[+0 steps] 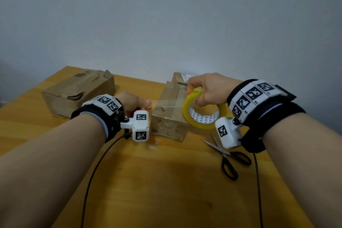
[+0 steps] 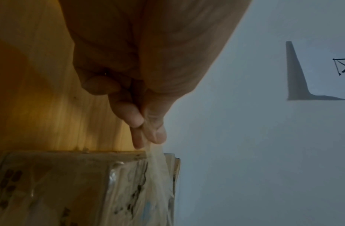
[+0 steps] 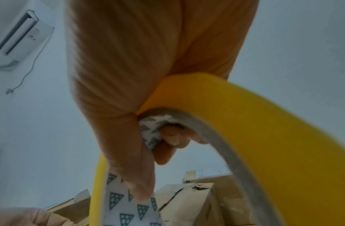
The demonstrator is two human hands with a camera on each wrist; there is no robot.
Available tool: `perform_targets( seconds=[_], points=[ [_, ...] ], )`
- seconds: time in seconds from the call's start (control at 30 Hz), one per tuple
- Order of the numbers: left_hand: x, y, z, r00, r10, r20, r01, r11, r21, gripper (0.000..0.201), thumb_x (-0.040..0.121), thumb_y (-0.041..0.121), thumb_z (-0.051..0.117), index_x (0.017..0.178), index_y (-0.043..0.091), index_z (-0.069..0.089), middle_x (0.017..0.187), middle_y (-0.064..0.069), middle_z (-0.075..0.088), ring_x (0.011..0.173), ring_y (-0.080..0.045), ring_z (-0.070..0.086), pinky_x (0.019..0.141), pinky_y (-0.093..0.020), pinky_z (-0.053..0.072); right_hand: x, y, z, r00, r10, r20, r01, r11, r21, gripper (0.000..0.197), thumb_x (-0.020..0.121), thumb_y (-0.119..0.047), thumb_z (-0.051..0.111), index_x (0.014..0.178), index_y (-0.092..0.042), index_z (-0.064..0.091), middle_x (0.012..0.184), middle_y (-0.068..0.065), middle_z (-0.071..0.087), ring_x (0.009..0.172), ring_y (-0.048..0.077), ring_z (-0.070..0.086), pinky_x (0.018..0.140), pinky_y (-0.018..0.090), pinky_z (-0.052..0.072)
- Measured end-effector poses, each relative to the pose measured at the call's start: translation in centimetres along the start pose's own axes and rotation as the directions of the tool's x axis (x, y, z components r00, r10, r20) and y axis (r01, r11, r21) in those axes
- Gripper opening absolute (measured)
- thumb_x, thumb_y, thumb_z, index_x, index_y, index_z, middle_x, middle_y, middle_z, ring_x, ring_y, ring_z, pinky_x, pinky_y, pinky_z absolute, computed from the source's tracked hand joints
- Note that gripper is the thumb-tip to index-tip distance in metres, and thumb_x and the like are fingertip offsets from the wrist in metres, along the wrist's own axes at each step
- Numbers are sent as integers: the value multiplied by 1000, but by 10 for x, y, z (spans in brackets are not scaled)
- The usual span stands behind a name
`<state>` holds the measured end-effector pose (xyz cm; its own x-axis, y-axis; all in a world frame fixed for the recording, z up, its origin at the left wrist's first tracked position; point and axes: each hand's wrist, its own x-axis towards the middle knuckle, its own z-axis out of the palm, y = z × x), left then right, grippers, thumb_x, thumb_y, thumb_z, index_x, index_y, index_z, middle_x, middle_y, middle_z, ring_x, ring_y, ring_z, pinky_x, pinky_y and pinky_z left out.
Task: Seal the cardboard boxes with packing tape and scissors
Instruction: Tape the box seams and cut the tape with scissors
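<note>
- Three cardboard boxes sit on the tabletop (image 1: 166, 181): the middle box (image 1: 169, 116) between the hands, a second box (image 1: 182, 77) touching it behind near the far edge, and a torn box (image 1: 77, 92) toward the far-left corner.
- Clear tape strip (image 1: 166, 102) stretches over the middle box, not yet pressed down as far as I can tell.
- Left hand (image 1: 134, 102) pinches the strip's free end; right hand (image 1: 209, 89) grips the yellow tape roll (image 1: 203, 113), fingers through its core.
- Scissors (image 1: 226, 155) lie untouched by the right edge, blades apart.
- Judged progress: early. The middle box carries glossy older tape; this strip needs laying and cutting, and the torn box looks unsealed.
</note>
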<state>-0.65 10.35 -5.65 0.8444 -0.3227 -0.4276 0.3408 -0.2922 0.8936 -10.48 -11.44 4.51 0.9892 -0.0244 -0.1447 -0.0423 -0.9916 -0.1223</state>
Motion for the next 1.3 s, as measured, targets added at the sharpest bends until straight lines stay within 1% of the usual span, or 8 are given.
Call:
perform_targets(
  seconds=[0.17,0.3,0.47,0.6,0.83,0.97,1.1,1.3],
  points=[
    [4,-1,1,998,-46,35,43,995,92,14,97,17,54,93,8,64,95,-4,62,67,-10,48,73,-25,41,-1,-5,-2,1000,-2,-1,2,999,-37,34,77,-25,81,102,-35,61,74,-7,56,63,11,53,52,24,39],
    [5,-6,7,994,-67,83,55,990,131,29,100,19,49,73,15,57,80,-1,51,63,-10,36,64,-24,30,0,-4,2,1000,2,1,-2,999,-50,35,77,-26,81,104,-33,61,72,-7,55,62,10,53,53,25,40],
    [12,-21,8,1000,-18,14,18,998,56,10,90,19,66,84,12,67,62,0,60,62,-14,48,72,-32,42,1,-4,3,1000,1,-4,-1,998,-59,35,78,-26,80,106,-34,60,73,-7,54,64,9,52,53,25,38],
    [15,-33,12,999,25,-26,-25,1000,-12,18,84,24,71,98,13,67,71,-1,63,67,-15,54,76,-36,48,2,-5,4,1000,-1,-14,0,998,-56,35,78,-25,80,106,-33,60,77,-9,53,68,8,52,55,26,38],
    [2,-38,29,995,97,-32,-93,990,104,23,96,31,55,108,11,54,71,-5,59,56,-17,49,54,-29,44,2,-1,8,998,4,-58,-4,1000,-13,32,77,-24,79,103,-32,63,81,-10,55,70,7,52,56,25,38],
    [0,-33,32,996,90,-25,-81,962,259,24,96,19,55,117,7,51,98,-14,63,73,-23,57,69,-36,53,-1,2,8,998,25,-55,-25,1000,6,33,77,-23,79,105,-32,63,95,-8,60,78,10,56,61,26,41],
    [-7,-12,28,958,250,-137,-186,912,365,33,94,9,52,126,13,49,118,-11,56,97,-26,56,85,-38,51,-3,2,8,997,44,-60,-43,999,16,36,75,-25,81,106,-31,63,112,-3,62,96,19,58,73,30,47],
    [-28,-7,58,938,339,75,-337,836,433,74,82,22,72,144,22,31,137,-3,44,120,-23,49,102,-42,45,-4,-2,7,995,88,-48,-88,996,6,45,70,-34,86,107,-34,61,123,-5,59,104,21,57,85,36,52]
  ],
)
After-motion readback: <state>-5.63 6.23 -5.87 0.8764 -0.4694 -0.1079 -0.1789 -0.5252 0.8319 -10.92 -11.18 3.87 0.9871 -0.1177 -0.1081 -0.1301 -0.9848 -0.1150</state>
